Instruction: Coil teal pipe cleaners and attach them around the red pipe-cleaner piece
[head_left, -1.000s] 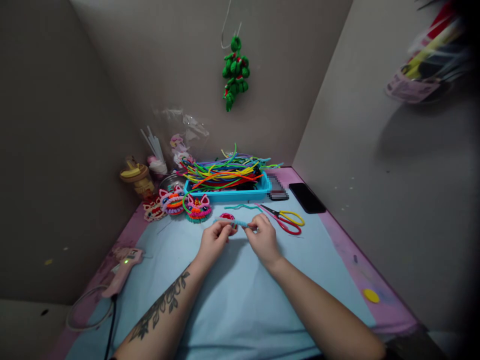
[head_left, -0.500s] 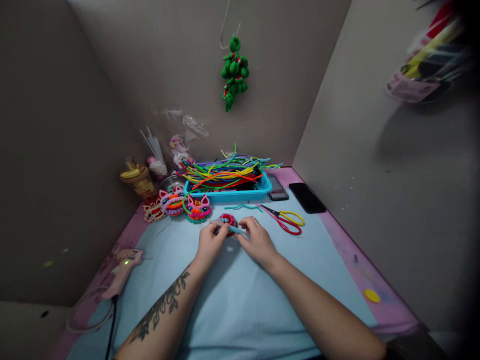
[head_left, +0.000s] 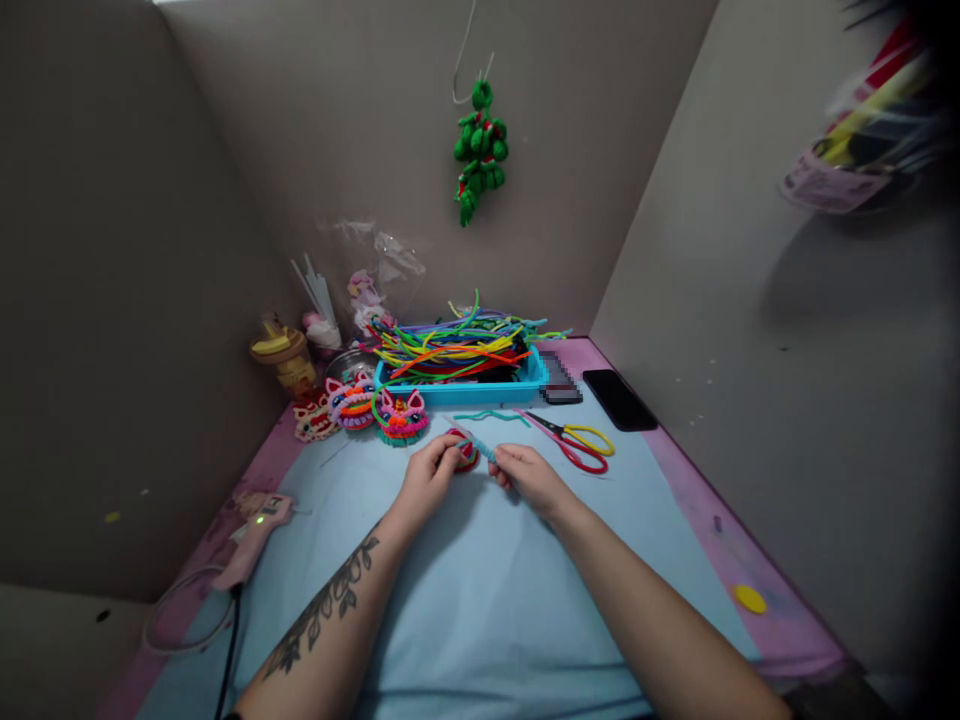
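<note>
My right hand (head_left: 529, 477) is closed around the lower end of a thin pale stick (head_left: 459, 428), which tilts up to the left. A light blue pipe cleaner (head_left: 484, 452) is coiled around that stick near the right fingers. Opposite it, my left hand (head_left: 429, 478) has its thumb and forefinger pinched, apparently on the loose end of the same pipe cleaner. Partly hidden behind the fingers is a round red-and-pink pipe-cleaner piece (head_left: 469, 458) on the light blue cloth (head_left: 480, 580).
Scissors (head_left: 581, 445) with red and yellow handles and a phone (head_left: 620, 400) lie on the right. A blue tray (head_left: 461, 395) of pipe cleaners stands behind. Finished animal heads (head_left: 402, 420) sit left of it, and a pink glue gun (head_left: 255, 540) with its cord is nearer.
My right hand has shifted slightly right and closed around the stick's lower end. The stick has turned to a steeper tilt, and the left fingers have come off its upper end.
</note>
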